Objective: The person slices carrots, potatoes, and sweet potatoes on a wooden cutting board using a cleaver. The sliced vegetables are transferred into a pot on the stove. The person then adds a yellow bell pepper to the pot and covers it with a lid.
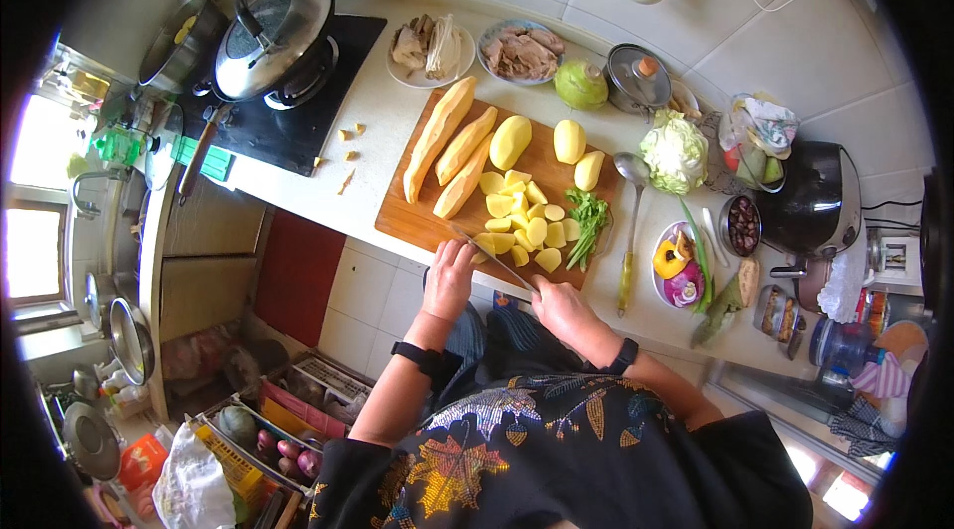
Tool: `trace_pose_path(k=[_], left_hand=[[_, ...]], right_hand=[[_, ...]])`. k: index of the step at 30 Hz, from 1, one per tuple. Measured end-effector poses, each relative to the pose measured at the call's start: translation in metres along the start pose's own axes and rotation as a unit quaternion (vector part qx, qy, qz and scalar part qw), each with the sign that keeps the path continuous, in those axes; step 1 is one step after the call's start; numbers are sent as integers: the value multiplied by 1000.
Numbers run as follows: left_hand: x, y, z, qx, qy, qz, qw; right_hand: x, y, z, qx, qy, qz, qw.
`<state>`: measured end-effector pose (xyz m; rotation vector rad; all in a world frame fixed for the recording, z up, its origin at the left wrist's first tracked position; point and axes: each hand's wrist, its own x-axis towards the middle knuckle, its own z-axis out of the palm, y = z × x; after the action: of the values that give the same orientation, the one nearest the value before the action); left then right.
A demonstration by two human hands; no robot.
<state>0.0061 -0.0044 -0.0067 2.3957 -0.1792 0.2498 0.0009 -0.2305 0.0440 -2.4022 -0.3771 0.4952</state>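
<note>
In my right hand point(564, 311) is the handle of a kitchen knife point(501, 264), its blade slanting up and left over the near edge of the wooden cutting board point(406, 214). My left hand point(449, 282) has its fingertips on a piece of peeled potato point(484, 243) beside the blade. Cut potato chunks point(535, 231) lie heaped just beyond the knife. Whole peeled potatoes point(510, 143) rest farther back on the board. To their left are three long, peeled orange root vegetables point(440, 140), which look like sweet potatoes. Green leafy stalks point(589, 229) lie at the board's right.
A lidded wok point(272, 37) sits on the black cooktop point(298, 130), its handle jutting toward me. Plates of meat point(522, 52) and mushrooms point(441, 48) line the back. At right are a ladle point(632, 212), a cabbage point(674, 151), a vegetable bowl point(659, 290) and a black appliance point(805, 194).
</note>
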Motion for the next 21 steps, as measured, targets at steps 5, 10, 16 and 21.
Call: trace_pose_path(k=[5,10,16,21], left_hand=[[-3,3,8,-5,41,-19,999],[-2,6,12,-16,51,-48,997],[-1,4,11,-13,39,-32,999],[-3,4,10,-6,25,-32,999]], right_hand=[[11,3,-12,-2,-24,20,1000],[-5,-13,-51,5,-52,29,998],[-12,-18,-46,-26,-41,25,999],[-1,-5,-6,-17,-21,17,1000]])
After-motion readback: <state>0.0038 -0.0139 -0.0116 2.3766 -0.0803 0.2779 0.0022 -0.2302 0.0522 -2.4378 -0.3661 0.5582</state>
